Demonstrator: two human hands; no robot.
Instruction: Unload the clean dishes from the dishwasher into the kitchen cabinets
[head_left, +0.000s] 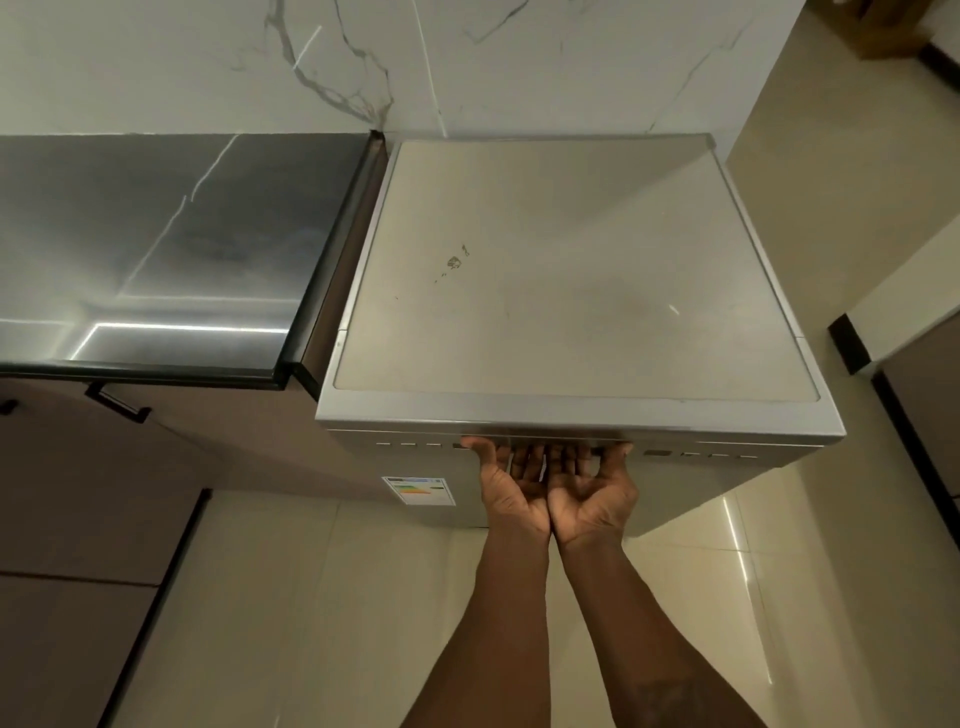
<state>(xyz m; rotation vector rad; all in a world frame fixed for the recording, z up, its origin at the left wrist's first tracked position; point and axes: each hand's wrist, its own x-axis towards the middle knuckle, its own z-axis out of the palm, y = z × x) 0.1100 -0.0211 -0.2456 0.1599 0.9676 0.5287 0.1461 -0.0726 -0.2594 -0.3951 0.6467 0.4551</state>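
Lower centre: my left hand (511, 493) and right hand (592, 496), palms up, fingertips hidden under the silver box-shaped dishwasher (561, 270) door lip. I cannot tell their grip; slipping could drop the door.

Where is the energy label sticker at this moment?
Head view: the energy label sticker is on the front of the dishwasher, under its left control buttons, just left of the left hand.

Shiny steel desk (156, 234) at left reflecting a strip of light, white marble wall (519, 62) with grey veins behind, glossy cream floor tiles (311, 597) below, brown box (893, 26) top right, black skirting (847, 345) at right.
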